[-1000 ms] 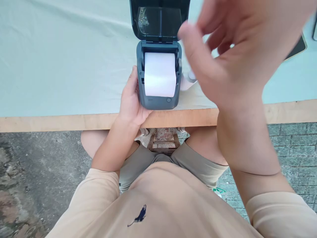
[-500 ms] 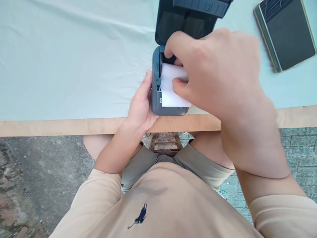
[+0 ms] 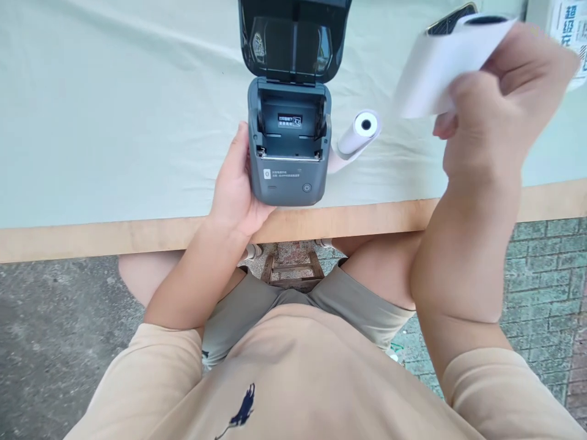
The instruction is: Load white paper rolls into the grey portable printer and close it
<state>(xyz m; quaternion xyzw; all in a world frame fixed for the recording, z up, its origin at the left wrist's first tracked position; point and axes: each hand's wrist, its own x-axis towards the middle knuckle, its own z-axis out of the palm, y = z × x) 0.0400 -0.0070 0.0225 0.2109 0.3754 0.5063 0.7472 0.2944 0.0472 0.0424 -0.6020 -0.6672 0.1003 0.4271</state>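
A dark grey label printer stands near the table's front edge, its lid swung up and its paper bay bare inside. My left hand is closed around the printer's left side, thumb along the wall and the other fingers hidden beneath. Up at the right, my right hand grips a white paper roll, with a strip of its paper hanging loose and blurred by motion. A smaller white paper roll with a black core lies just right of the printer, its loose end partly hidden behind it.
A phone lies partly hidden behind the held roll. At the far right is a white printed box. The pale cloth covers the table up to its wooden front edge.
My right hand has lifted the paper roll out of the printer and carried it up to the right. The small roll beside the printer now shows. My left hand still holds the printer.
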